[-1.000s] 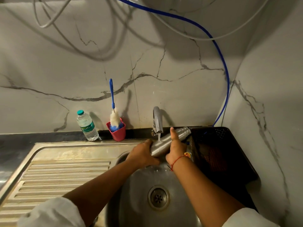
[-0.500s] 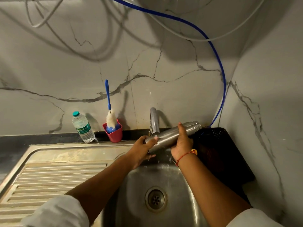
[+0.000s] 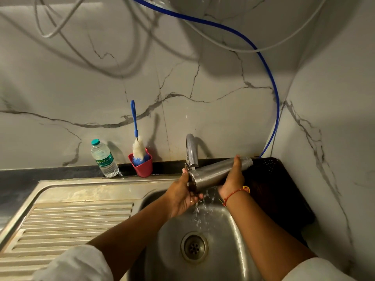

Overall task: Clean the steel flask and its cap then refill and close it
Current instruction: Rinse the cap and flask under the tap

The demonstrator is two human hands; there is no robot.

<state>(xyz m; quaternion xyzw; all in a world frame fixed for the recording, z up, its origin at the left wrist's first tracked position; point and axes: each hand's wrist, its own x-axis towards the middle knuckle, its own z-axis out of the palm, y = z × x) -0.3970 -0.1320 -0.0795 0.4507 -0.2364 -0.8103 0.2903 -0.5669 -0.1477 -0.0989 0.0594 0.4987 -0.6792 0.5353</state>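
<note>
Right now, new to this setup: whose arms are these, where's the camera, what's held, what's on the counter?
No machine here: a person's two bare hands, filmed by one head-worn camera looking down. The left hand holds the base of a steel flask; the right hand grips it near the neck. It lies tilted under the running tap, over the sink. On the counter behind: a plastic water bottle and a red cup holding a bottle brush.

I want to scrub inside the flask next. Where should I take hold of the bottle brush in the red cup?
Grip the bottle brush by its thin blue handle, coming down from above: the handle stands nearly upright and clear, while the white bristle head sits in the red cup.
</note>
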